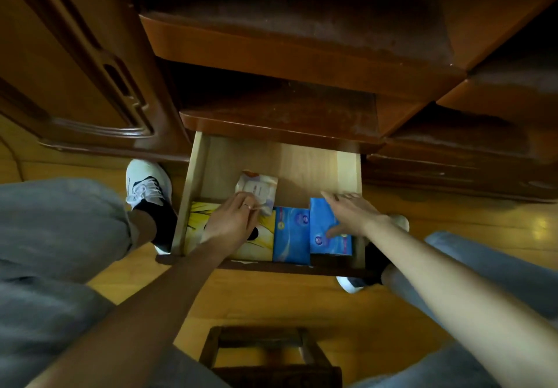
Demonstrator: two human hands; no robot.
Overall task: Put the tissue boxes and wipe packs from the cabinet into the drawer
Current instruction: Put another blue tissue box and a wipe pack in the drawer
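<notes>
Wipe pack (257, 189) sits mid-drawer (193, 182), pinched in our left hand (231, 221); we should slide it flat behind the yellow tissue box (199, 224). Our right hand (351, 212) lies open on 1 of 2 blue packs (329, 230), steadying it.

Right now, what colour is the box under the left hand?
Yellow with black markings: the yellow tissue box, seen from the head view.

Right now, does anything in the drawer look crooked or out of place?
The white wipe pack sits tilted, overlapping the yellow tissue box's far edge, pinched by the left hand. The rightmost blue box sits farther back than its neighbour. No damage visible.
</notes>
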